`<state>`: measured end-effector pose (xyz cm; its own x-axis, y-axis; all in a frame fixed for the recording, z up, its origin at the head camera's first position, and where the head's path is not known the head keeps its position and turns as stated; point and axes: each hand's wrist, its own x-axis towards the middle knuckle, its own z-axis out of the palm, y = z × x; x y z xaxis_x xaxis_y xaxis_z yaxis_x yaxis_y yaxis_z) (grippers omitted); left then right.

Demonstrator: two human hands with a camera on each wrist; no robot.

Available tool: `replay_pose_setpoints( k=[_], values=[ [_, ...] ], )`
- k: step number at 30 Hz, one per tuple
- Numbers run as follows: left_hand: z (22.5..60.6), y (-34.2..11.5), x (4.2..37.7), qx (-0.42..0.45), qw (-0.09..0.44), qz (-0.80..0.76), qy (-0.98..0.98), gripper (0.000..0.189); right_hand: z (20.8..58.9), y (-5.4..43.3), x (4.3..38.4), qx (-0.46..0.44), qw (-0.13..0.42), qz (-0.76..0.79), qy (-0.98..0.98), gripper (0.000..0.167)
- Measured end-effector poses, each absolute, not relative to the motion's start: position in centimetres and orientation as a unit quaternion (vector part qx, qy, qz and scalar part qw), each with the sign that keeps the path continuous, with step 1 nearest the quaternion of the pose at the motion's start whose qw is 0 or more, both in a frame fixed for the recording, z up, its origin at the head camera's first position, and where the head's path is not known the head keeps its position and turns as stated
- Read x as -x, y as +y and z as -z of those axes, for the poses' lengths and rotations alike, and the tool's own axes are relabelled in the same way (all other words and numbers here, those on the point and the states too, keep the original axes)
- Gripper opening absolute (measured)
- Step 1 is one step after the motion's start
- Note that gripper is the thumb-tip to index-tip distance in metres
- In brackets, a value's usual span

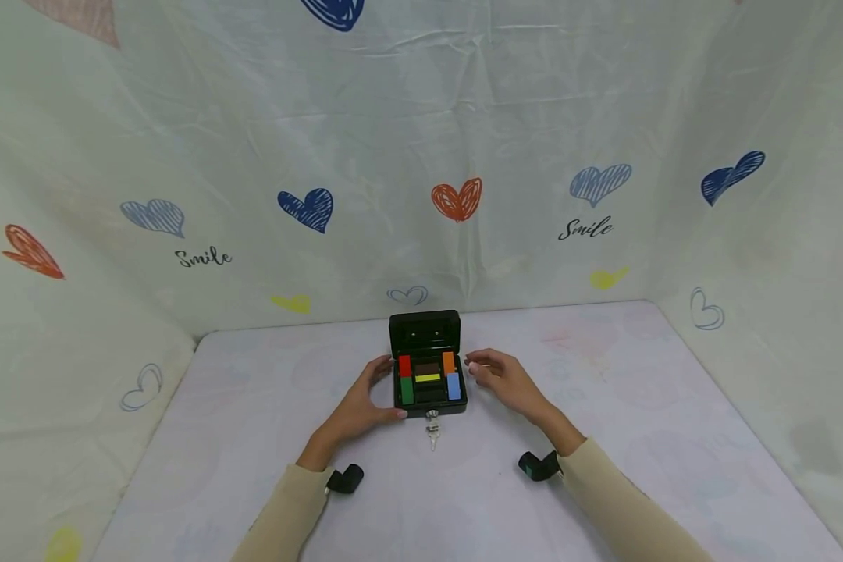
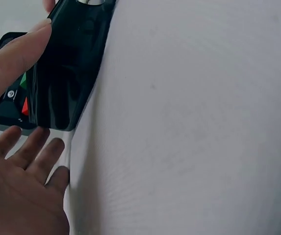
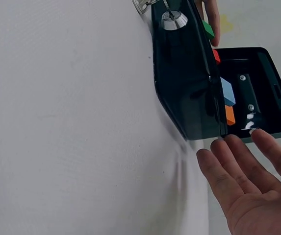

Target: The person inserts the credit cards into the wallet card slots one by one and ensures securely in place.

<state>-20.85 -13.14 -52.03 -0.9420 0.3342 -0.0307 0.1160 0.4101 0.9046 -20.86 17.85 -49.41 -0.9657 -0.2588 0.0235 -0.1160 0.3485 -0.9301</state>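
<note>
Can see the black box (image 1: 425,343) on the desk (image 1: 253,390) at 12 o'clock, left hand (image 1: 356,406) gripping its 9 o'clock side, thumb (image 2: 20,54) up front; right hand (image 1: 509,385) by 3 o'clock, fingers (image 3: 248,161) loose.

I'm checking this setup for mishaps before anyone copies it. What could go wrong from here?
The raised lid could drop and nip the left hand or right hand, both close beside the box. The blue block and orange block stick up out of the box, so the lid might press on them when closed. The keys hang from the front lock, so a sleeve might snag them.
</note>
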Motion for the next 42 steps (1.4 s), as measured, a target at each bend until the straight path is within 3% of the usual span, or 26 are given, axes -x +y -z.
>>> replay_pose_setpoints(
  k=[17,42],
  values=[
    [51.7,-12.5,20.7,-0.134,0.136,-0.59,0.785,0.107,49.5,17.7,20.2,0.164,0.04,0.527,0.833,0.036],
    [51.9,-12.3,20.8,-0.128,0.129,-0.601,0.778,0.109,48.9,15.6,19.9,0.198,-0.039,0.438,0.876,0.037]
  ],
)
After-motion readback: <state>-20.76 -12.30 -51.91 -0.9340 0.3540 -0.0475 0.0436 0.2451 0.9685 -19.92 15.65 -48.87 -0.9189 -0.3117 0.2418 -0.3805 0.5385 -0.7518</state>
